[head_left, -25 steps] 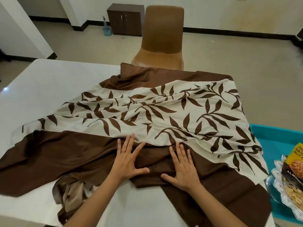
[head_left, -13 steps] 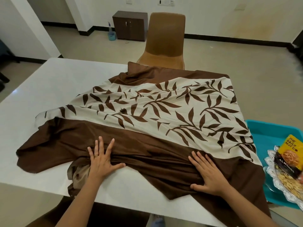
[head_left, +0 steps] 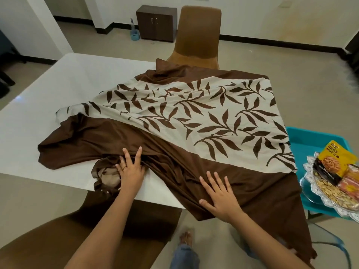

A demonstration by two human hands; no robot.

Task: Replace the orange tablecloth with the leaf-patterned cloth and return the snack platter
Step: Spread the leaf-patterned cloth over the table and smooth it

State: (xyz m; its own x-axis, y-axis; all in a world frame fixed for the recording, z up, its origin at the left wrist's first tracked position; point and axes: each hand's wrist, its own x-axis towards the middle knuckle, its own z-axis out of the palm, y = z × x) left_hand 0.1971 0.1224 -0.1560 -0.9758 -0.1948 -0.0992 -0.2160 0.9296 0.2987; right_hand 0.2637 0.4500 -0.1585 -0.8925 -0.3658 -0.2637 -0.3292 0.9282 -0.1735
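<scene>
The leaf-patterned cloth (head_left: pixel 194 121), cream with brown leaves and a wide brown border, lies rumpled over the right half of the white table (head_left: pixel 58 98). Its near right corner hangs off the table edge. My left hand (head_left: pixel 130 167) rests flat on bunched brown folds near the front edge, fingers straight. My right hand (head_left: pixel 219 195) presses flat on the brown border near the front corner, fingers spread. The snack platter (head_left: pixel 330 193), a clear scalloped dish with nuts and a yellow almond packet, sits at the far right on a blue stool (head_left: pixel 310 138). No orange cloth is visible.
A brown chair (head_left: pixel 198 35) stands at the table's far side and another brown seat (head_left: pixel 58 239) is below my left arm. A dark cabinet (head_left: pixel 156 23) stands by the far wall. My foot (head_left: pixel 186 237) is on the floor.
Both hands slid apart across the brown border, left hand going left and right hand going right. The cloth bunched more under my left hand, and the view pulled back from the table.
</scene>
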